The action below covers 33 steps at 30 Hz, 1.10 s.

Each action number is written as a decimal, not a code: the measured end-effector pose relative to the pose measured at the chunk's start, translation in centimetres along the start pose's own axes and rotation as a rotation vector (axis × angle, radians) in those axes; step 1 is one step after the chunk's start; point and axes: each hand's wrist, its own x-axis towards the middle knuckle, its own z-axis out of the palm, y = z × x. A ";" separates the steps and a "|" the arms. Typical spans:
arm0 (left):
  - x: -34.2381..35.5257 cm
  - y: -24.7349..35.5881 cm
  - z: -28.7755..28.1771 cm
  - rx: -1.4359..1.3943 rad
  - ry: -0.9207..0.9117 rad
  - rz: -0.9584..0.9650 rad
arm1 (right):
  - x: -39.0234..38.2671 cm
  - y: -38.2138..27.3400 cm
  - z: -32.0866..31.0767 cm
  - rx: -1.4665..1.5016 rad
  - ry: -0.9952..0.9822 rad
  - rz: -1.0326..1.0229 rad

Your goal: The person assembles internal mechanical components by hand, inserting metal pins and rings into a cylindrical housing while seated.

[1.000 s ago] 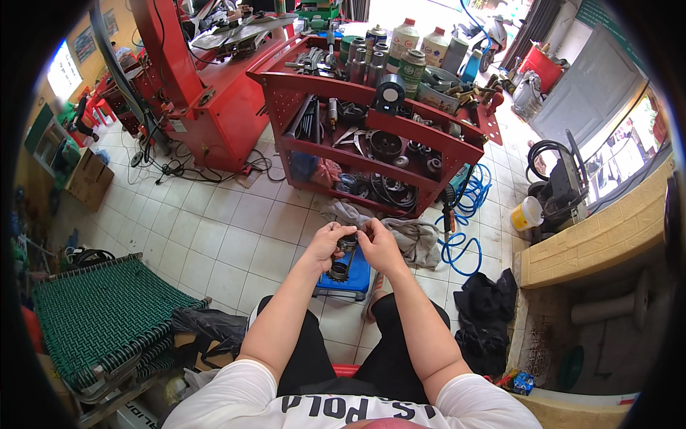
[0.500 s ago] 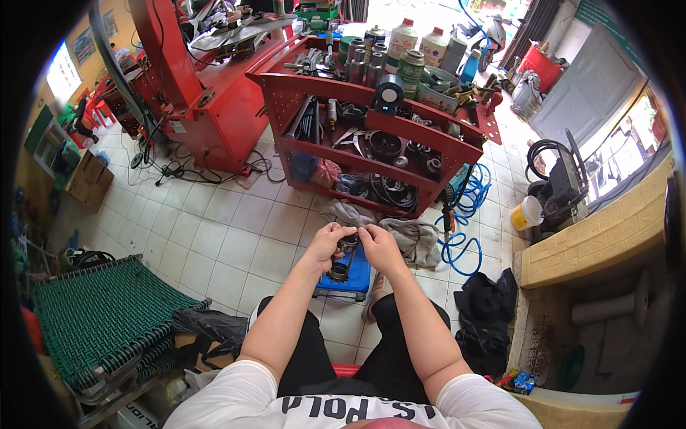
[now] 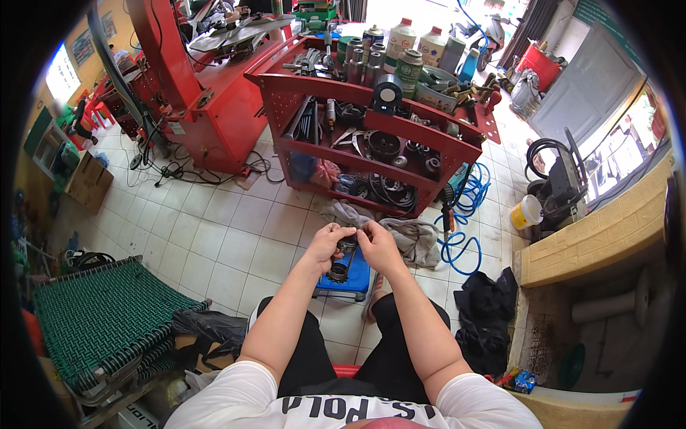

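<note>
My left hand (image 3: 326,245) is closed round a dark, round metal part (image 3: 348,244), its exact kind too small to tell. Close against it, my right hand (image 3: 379,247) is pinched, thumb and forefinger meeting the left fingertips at the part's top edge. Whatever lies between the right fingers is hidden. Just below the hands, a metal ring-shaped part (image 3: 338,272) with a dark, toothed-looking edge rests on a low blue stool or box (image 3: 355,280).
Ahead stands a red tool cart (image 3: 321,146) loaded with bottles, cans and tools. Grey rags (image 3: 414,242) and a coiled blue hose (image 3: 464,247) lie on the floor beside it. A green woven folding bed (image 3: 107,307) is at left, black cloth (image 3: 486,311) at right.
Both hands stay almost in place. The right fingers have shifted very slightly at the part's top edge.
</note>
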 end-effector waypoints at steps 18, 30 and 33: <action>0.0 -0.1 -0.2 -0.015 0.007 -0.012 | -0.3 -0.4 0.2 0.015 0.031 -0.015; -1.7 2.4 1.1 -0.095 0.005 -0.031 | 0.5 -0.2 -0.6 0.430 0.004 0.058; -1.1 3.2 -0.5 -0.307 -0.045 -0.048 | 1.2 -0.3 -1.2 0.593 0.036 0.001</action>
